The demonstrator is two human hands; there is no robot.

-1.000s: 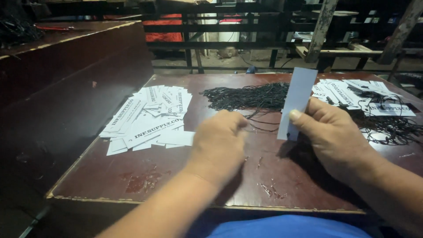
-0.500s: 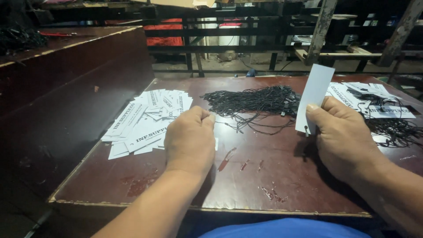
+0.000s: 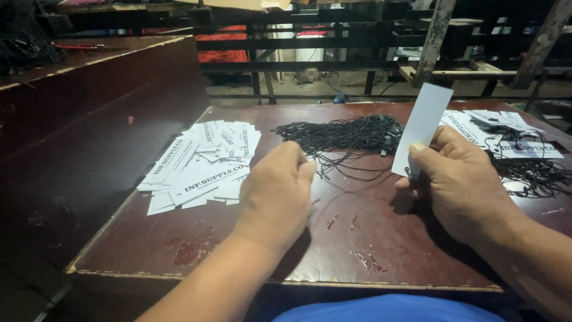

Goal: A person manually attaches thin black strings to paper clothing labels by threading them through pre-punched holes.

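Two hands worked over a dark red table (image 3: 250, 262). The right hand (image 3: 462, 185) pinched a blank white paper tag (image 3: 422, 128) between thumb and fingers at the tag's lower end; the tag stood nearly upright, tilted slightly toward 1 o'clock, above the table surface. The left hand (image 3: 277, 191) was curled, knuckles up, with the fingertips drawn together at the near edge of a pile of black strings (image 3: 345, 134); whether a string was gripped could not be told, since the fingers hid the contact.

The strings lay in a loose heap at the 12 o'clock position of the table centre, between the two hands and beyond them, with a few strands trailing toward 6 o'clock. A stack of printed white tags (image 3: 199, 164) lay fanned out at 10 o'clock from the left hand, close to the table's left edge. A second group of white tags, already threaded with black strings (image 3: 518, 143), lay at 2 o'clock from the right hand, near the table's right edge.
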